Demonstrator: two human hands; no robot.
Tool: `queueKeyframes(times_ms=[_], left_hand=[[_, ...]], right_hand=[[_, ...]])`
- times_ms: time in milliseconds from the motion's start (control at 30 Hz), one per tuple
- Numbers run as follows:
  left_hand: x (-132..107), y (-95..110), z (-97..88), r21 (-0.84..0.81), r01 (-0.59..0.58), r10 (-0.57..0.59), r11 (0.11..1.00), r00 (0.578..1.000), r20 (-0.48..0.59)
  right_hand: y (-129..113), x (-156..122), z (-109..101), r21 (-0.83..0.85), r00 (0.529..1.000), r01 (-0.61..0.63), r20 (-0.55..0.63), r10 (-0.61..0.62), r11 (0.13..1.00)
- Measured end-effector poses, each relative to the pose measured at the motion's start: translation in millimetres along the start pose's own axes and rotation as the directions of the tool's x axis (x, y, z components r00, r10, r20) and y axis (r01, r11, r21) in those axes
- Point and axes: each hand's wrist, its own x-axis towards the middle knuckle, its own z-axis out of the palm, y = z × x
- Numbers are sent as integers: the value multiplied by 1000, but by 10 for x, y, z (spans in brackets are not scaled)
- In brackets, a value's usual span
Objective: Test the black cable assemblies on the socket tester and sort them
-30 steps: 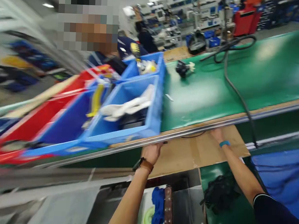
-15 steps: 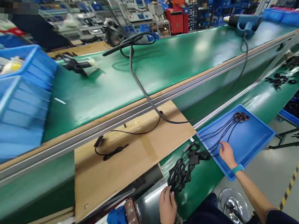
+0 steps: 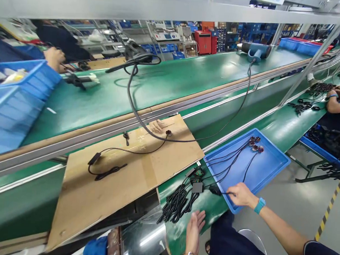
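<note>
My right hand (image 3: 242,194) pinches a black cable (image 3: 225,192) at the near edge of a shallow blue tray (image 3: 269,173). A small black box sits on this cable, left of the fingers. Inside the tray, several cables end in small round parts (image 3: 255,143) with reddish insides. My left hand (image 3: 194,228) is open, palm turned sideways and fingers extended, beside a bundle of black cables (image 3: 178,203) on the green bench. Small boxes and a green circuit board (image 3: 198,172) lie at the bundle's upper end.
Cardboard (image 3: 145,171) left of the bench carries another cable with a small box (image 3: 94,158); another person's hand (image 3: 156,125) is at its far edge. A grey cord hangs across. The raised green belt (image 3: 189,75) holds a heat gun (image 3: 256,51). Co-workers sit right and far left.
My right hand has moved toward the tray's near edge and closed on a cable. My left hand has left the bundle and opened. The view has shifted, and another hand appears over the cardboard.
</note>
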Motion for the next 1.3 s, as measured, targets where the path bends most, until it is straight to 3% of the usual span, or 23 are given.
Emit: queueKeyframes(times_ms=[67, 133, 233, 300, 333, 367, 433, 467, 533, 600, 733, 800, 867, 933, 1000, 1067, 1133, 1200, 1300], left_hand=[[10, 16, 333, -193, 174, -163, 966, 984, 73], [50, 58, 666, -283, 313, -288, 906, 949, 130], [173, 93, 1110, -307, 388, -360, 869, 922, 144], [277, 68, 1330, -328, 367, -349, 870, 930, 115], [326, 42, 1412, -346, 341, -332, 874, 939, 90], [366, 12, 1474, -359, 308, -308, 881, 950, 60], [409, -52, 1542, -358, 246, -264, 901, 964, -3], [407, -79, 1552, -361, 221, -250, 906, 968, -35], [353, -108, 1527, -355, 190, -240, 915, 966, -100], [237, -104, 1456, -340, 169, -227, 925, 964, -141], [-161, -60, 1239, -381, 129, -150, 916, 988, -27], [-431, -69, 1138, -432, 116, -105, 894, 993, 49], [-729, -101, 1057, -468, 66, -33, 881, 996, 79], [-1030, -125, 989, -501, -26, 68, 865, 995, 67], [-1323, -116, 915, -532, -130, 159, 837, 987, 9], [-1609, -86, 817, -548, -228, 241, 805, 969, -49], [-1894, -82, 689, -551, -308, 317, 776, 945, -82], [-2173, -151, 537, -573, -358, 370, 737, 923, -101], [-2526, -409, 277, -671, -412, 382, 616, 902, -202]], right_hand=[[-70, -130, -43, 11, 997, 52, 59, -52, 999], [-65, -216, -75, 47, 988, 88, 126, -93, 995], [208, -216, -159, 221, 972, 139, 157, -176, 965], [606, -110, -280, 290, 997, 61, 17, -69, 955], [859, -27, -365, 279, 993, -40, -94, 69, 960], [1132, 72, -461, 250, 945, -187, -218, 243, 950], [1683, 296, -661, 203, 731, -521, -396, 556, 829], [1933, 410, -747, 198, 625, -651, -409, 665, 733], [2334, 609, -855, 189, 492, -798, -342, 801, 572], [2586, 732, -860, 163, 464, -838, -289, 838, 520], [2677, 687, -710, 261, 508, -770, -301, 807, 582], [2506, 585, -660, 442, 554, -650, -281, 784, 618], [2170, 518, -681, 660, 643, -433, -253, 723, 615], [1690, 539, -793, 823, 781, -222, -171, 600, 524], [1121, 655, -984, 894, 912, -113, -79, 402, 433], [524, 827, -1203, 904, 984, -65, -13, 180, 422], [-65, 1002, -1373, 895, 998, -41, 56, -20, 444], [-636, 1144, -1416, 885, 973, -53, 151, -177, 463], [-1482, 1268, -1130, 834, 872, -106, 339, -353, 541]])
